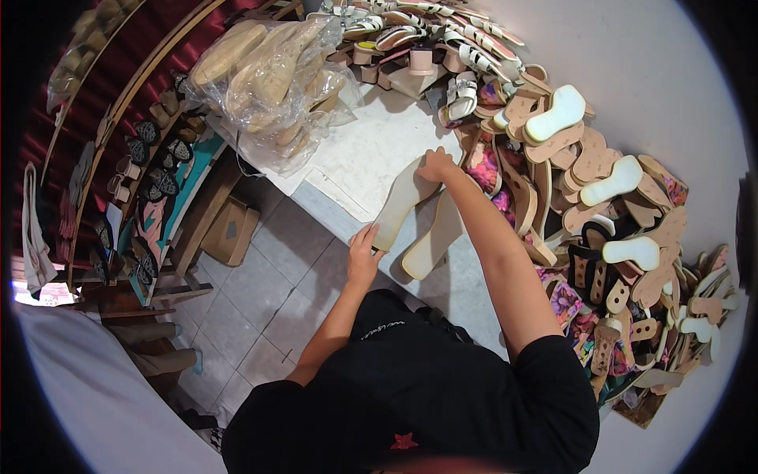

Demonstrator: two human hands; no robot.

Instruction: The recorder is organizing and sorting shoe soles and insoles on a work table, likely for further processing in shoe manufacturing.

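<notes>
My left hand grips the narrow end of a pale beige shoe sole, fingers curled over its edge. At the sole's broader end, my right hand is closed on it, with the fingertips partly hidden. The sole lies slanted over the near edge of the white worktable. Beside it, under my right forearm, a second pale sole rests by the table's edge, its far part hidden by the arm.
Clear plastic bags of tan soles fill the table's left back. White strapped sandals line the back. A tall heap of soles and floral sandals leans along the right wall. Shelves with black shoes and a cardboard box stand left.
</notes>
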